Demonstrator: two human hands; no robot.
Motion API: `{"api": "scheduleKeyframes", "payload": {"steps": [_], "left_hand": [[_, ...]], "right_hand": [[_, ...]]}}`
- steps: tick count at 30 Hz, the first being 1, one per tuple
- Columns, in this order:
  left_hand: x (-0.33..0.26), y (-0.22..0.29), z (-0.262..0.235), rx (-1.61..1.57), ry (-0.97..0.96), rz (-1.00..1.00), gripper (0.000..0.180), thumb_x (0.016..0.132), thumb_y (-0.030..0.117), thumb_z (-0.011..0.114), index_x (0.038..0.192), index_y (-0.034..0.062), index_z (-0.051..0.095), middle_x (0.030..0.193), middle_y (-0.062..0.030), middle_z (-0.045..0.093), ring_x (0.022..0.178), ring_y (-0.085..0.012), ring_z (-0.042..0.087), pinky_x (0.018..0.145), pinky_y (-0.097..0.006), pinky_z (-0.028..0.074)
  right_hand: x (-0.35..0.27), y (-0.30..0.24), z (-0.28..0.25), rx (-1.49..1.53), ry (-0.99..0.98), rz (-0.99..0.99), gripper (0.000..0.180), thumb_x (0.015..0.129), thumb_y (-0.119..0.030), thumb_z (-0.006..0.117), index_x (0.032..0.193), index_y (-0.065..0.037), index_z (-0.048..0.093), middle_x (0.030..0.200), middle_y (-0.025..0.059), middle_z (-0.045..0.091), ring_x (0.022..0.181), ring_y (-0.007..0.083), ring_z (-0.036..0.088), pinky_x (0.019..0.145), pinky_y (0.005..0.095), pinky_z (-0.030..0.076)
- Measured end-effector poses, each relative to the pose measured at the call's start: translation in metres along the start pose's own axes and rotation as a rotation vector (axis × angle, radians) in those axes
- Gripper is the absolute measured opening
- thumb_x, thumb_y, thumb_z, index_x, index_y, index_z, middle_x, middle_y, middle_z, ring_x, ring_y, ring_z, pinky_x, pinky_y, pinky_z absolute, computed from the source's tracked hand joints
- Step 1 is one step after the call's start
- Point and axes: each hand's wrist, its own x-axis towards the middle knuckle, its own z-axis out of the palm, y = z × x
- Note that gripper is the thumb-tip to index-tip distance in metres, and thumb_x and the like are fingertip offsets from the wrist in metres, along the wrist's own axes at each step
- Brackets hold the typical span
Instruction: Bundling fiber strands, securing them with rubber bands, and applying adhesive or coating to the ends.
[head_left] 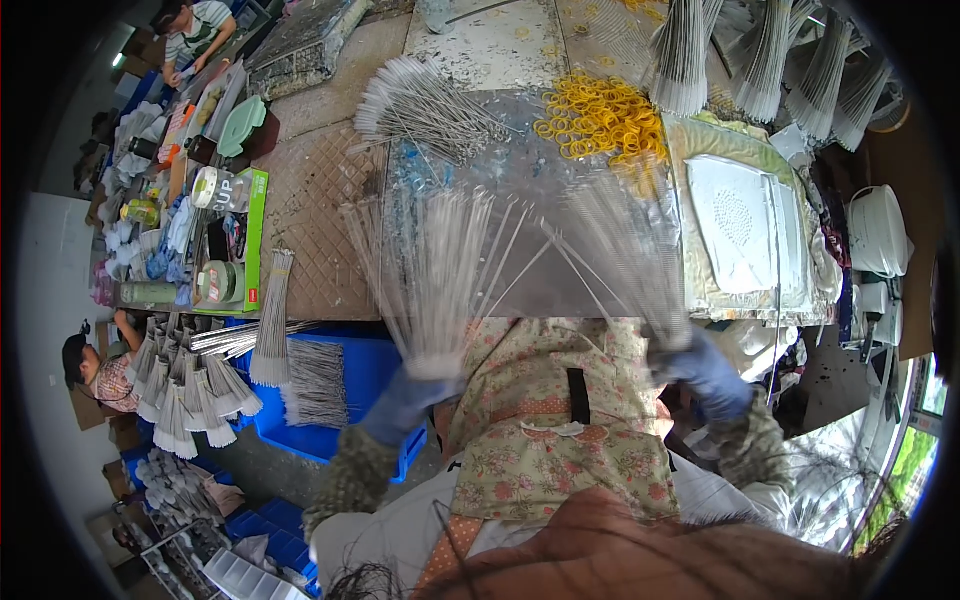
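My left hand (405, 402), in a blue glove, is closed around the lower end of a fanned bundle of thin wire-stemmed brushes (432, 270). Their stems rise over the table edge, and small loops show at some tips. A second fan of the same brushes (635, 255) is gripped by my right hand (712, 375), also gloved in blue. Both bundles are blurred by motion, and a few stray stems lean across the gap between them. Beyond them lies a loose heap of brushes (430, 110), with a pile of yellow rubber bands (605, 118) to its right.
Tied brush bundles (685, 60) stand at the far right. A white slab on a padded board (735, 220) lies right of my hands. At left are a green box (257, 235) with jars and a blue bin (370, 370) below the table edge. Two other people are at left.
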Motion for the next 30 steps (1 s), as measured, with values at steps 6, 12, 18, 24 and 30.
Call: {"api": "scheduleKeyframes", "payload": {"steps": [6,12,18,24,30], "left_hand": [[0.057,-0.028,0.086,-0.471,-0.089,-0.173,0.041,0.086,0.02,0.067,0.12,-0.0011,0.055,0.109,-0.0072,0.062,0.102,-0.018,0.058,0.091,-0.032,0.046],[0.07,-0.037,0.061,-0.64,-0.294,-0.195,0.061,0.086,0.029,0.067,0.134,-0.0008,0.045,0.131,-0.011,0.054,0.119,-0.0202,0.052,0.106,-0.037,0.039],[0.083,-0.033,0.091,-0.267,-0.162,-0.149,0.068,0.081,0.026,0.074,0.134,0.0004,0.042,0.123,-0.0109,0.056,0.116,-0.0212,0.053,0.104,-0.036,0.041],[0.051,-0.05,0.104,0.125,0.029,0.352,0.064,0.081,0.018,0.075,0.133,0.0016,0.042,0.126,-0.0089,0.053,0.123,-0.0216,0.048,0.106,-0.037,0.039],[0.102,-0.011,0.036,-0.739,-0.421,0.088,0.077,0.08,0.025,0.075,0.143,0.0048,0.037,0.123,-0.0126,0.059,0.124,-0.0274,0.051,0.105,-0.042,0.042]], "right_hand": [[0.085,0.077,0.058,0.104,-0.023,-0.102,0.063,0.078,-0.025,0.079,0.127,0.003,0.05,0.107,0.0119,0.065,0.093,0.0191,0.065,0.083,0.0287,0.054],[0.08,0.092,0.02,-0.117,-0.145,-0.161,0.075,0.085,-0.045,0.07,0.136,0.002,0.041,0.123,0.0115,0.059,0.115,0.0186,0.055,0.102,0.0334,0.042],[0.096,0.087,0.056,-0.086,-0.016,-0.065,0.074,0.087,-0.046,0.065,0.139,-0.003,0.035,0.125,0.0099,0.055,0.115,0.0205,0.053,0.109,0.0374,0.034],[0.085,0.093,0.078,0.119,-0.299,-0.089,0.087,0.068,-0.013,0.086,0.137,-0.006,0.034,0.123,0.0076,0.057,0.113,0.0177,0.055,0.095,0.033,0.049],[0.09,0.076,0.081,-0.153,-0.481,0.006,0.087,0.069,-0.014,0.086,0.139,-0.005,0.036,0.126,0.0088,0.056,0.115,0.0179,0.053,0.094,0.0328,0.047]]}}
